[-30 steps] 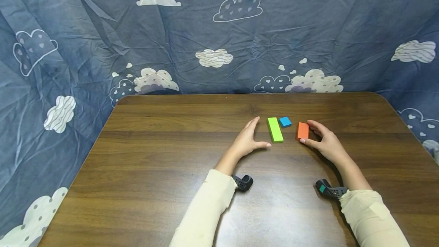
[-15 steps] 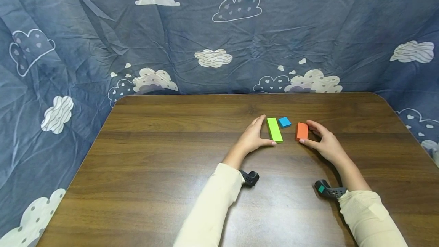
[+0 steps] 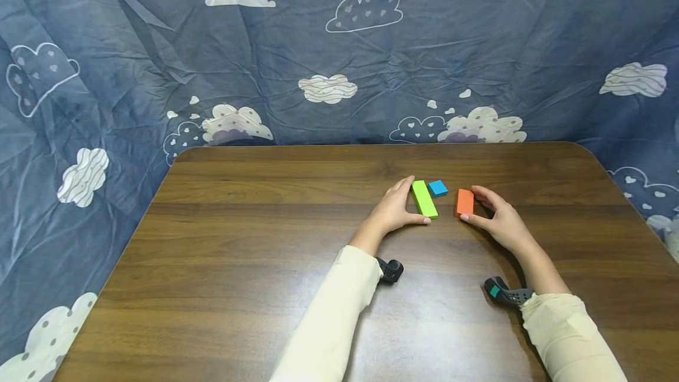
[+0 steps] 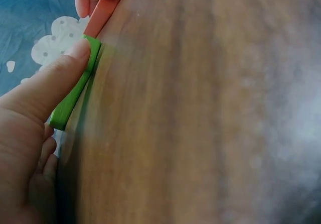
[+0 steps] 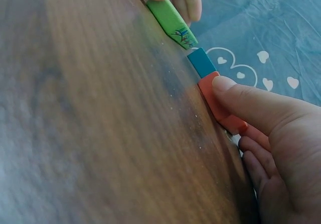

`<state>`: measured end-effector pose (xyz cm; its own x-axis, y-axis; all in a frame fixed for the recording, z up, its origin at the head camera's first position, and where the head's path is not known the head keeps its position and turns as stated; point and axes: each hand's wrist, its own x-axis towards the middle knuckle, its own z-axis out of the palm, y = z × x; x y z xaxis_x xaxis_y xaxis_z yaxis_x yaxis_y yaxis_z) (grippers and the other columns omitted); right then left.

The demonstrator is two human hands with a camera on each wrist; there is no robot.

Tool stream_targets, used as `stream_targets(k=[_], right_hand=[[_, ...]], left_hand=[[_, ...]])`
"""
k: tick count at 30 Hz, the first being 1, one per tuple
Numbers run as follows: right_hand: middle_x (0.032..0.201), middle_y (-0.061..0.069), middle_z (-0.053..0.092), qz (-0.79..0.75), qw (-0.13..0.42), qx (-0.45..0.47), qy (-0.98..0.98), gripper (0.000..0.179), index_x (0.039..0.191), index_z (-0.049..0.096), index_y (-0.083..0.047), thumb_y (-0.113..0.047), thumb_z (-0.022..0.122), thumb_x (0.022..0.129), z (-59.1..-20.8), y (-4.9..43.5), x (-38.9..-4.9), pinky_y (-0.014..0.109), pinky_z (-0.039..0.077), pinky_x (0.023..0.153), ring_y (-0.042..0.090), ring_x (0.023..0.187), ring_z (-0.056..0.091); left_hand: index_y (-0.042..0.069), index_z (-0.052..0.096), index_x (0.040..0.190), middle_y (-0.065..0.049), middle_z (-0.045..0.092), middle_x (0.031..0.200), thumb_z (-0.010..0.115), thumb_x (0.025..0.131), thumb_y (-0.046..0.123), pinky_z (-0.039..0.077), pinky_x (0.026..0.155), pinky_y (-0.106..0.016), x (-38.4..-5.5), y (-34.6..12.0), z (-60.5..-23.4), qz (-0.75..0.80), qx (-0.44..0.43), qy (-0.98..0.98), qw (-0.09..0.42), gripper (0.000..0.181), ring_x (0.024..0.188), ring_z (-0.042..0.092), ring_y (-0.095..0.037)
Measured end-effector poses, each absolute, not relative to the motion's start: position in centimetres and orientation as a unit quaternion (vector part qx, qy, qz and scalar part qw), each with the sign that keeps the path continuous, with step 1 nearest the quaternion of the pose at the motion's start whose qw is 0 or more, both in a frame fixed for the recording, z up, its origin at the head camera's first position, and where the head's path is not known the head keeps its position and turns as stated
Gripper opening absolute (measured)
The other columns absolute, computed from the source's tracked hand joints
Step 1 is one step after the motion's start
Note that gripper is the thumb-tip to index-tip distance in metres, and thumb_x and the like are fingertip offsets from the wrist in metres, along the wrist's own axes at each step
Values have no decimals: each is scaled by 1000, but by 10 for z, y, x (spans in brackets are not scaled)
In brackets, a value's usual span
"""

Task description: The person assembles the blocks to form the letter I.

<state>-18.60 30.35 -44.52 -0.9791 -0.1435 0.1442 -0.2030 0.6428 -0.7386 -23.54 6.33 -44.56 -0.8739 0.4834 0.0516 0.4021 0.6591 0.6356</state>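
Thumb at the near end and fingertips at the far end, my left hand (image 3: 394, 210) grips a long light-green block (image 3: 425, 199) lying flat on the table. In the left wrist view the thumb presses on the end of the green block (image 4: 75, 101). My right hand (image 3: 501, 217) holds a shorter orange block (image 3: 464, 203) the same way, its thumb on the near end in the right wrist view, where a dark drawn mark shows on the green block (image 5: 173, 25). Between the two hands, close beside the green block's far end, lies a small blue square block (image 3: 438, 188).
All the blocks lie on a brown wood-grain table (image 3: 239, 240), right of its middle and toward its far edge. Behind it hangs a blue cloth (image 3: 286, 34) with white clouds. Black cameras (image 3: 391, 271) sit at both wrists, below cream sleeves (image 3: 331, 311).
My left hand has moved right and closed its thumb and fingers onto the ends of the green block. The right hand stays at the orange block. The head view has shifted slightly.
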Motion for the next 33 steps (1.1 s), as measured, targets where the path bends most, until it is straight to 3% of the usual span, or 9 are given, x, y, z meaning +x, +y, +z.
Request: stream_targets(k=[13,33], right_hand=[[128,30,38,394,49,102,-912,69,134,36,5,-20,70,79,-447,302,-187,55,32,91,45,115,38],[132,31,32,377,29,86,-922,71,136,33,2,-26,68,81,-443,304,-184,59,30,91,48,116,34]], left_hand=[[7,30,139,-7,35,139,79,63,40,27,101,-23,-235,53,-444,338,251,906,48,96,125,33,-18],[5,30,138,-8,35,139,81,62,36,26,102,-24,-230,35,-426,361,291,886,10,97,126,31,-15]])
